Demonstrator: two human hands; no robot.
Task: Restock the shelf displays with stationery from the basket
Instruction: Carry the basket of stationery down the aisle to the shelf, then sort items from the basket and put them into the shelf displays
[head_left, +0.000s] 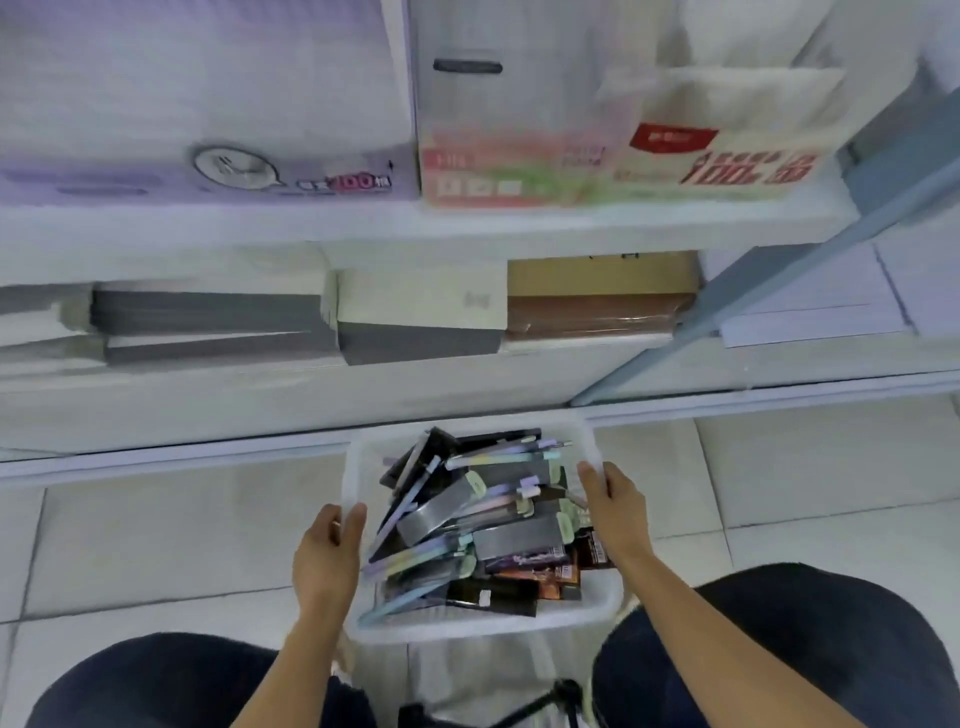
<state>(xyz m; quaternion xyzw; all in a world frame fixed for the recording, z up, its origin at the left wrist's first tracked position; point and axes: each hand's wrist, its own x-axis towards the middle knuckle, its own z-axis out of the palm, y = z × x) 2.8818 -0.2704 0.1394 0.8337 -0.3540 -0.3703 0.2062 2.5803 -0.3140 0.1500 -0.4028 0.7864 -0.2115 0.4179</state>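
While the left hand (327, 556) and right hand (615, 512) each clasp a side rim of the basket (483, 631), the stationery (467, 519) lies heaped between them, packs slanting toward the shelf (208, 405) ahead.

In front of the white shelving unit (467, 223) a floor (810, 483) of pale square tiles with thin dark joints is laid. On its upper board a lilac carton (208, 93) and a cream carton (727, 150) with red print are kept; on its lower board grey stacks (208, 322) and a brown wrapped pack (597, 317) are laid. At its right end a grey-blue upright (753, 291) is fixed.
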